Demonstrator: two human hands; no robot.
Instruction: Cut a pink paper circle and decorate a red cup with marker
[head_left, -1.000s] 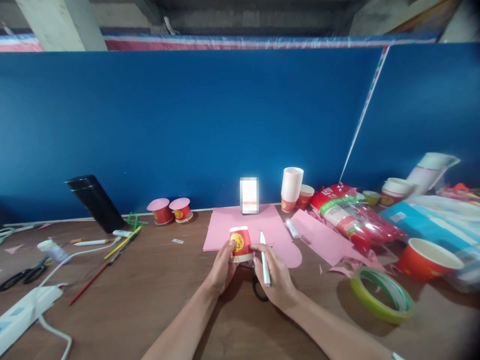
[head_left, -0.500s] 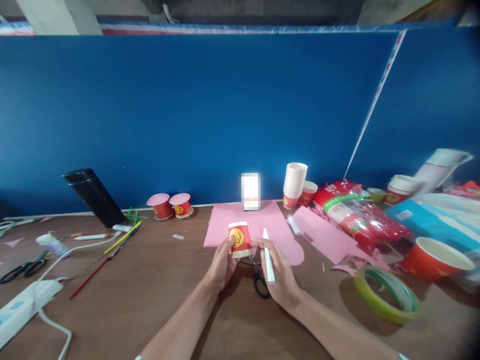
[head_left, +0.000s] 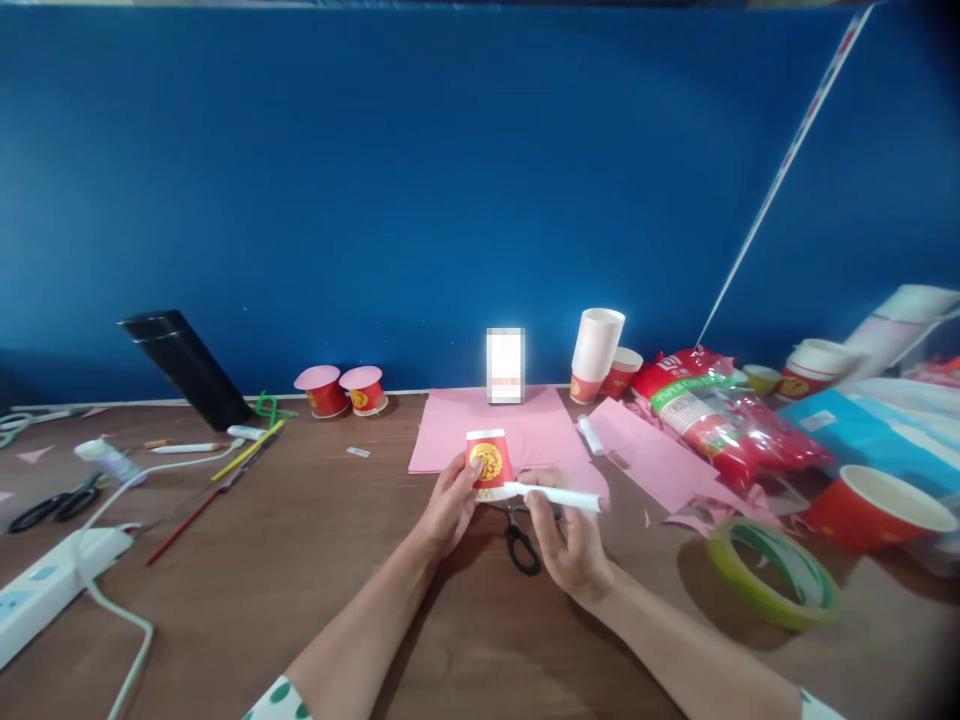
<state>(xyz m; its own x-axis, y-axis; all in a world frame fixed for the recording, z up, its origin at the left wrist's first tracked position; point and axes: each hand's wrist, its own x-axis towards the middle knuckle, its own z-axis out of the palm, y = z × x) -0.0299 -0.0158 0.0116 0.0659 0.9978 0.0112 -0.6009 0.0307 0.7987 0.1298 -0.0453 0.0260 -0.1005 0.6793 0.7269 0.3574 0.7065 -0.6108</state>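
My left hand (head_left: 448, 500) is closed around a red paper cup (head_left: 490, 455) with a round gold emblem. A white edge shows at the cup's far end, and a pale patterned band runs along its near end. My right hand (head_left: 571, 545) grips a white pen (head_left: 566, 494) with a narrow tip. That tip is at the cup's near end; whether it touches cannot be made out. Scissors (head_left: 521, 548) with black handles lie on the table beneath and between my hands. Beyond the cup is pink paper (head_left: 450, 435), partly hidden by the cup and right hand.
Two cups with pink discs (head_left: 319, 378) stand left of the paper, near a black bottle (head_left: 187, 370). At right are stacked cups (head_left: 596, 350), a red bag (head_left: 697, 400), yellow-green tape (head_left: 772, 575) and a red cup (head_left: 874, 510). A power strip (head_left: 60, 580) lies left.
My right hand has turned the pen from steep to nearly level, its tip now toward the cup's near end. The view has tipped downward a little. My left hand keeps the cup.
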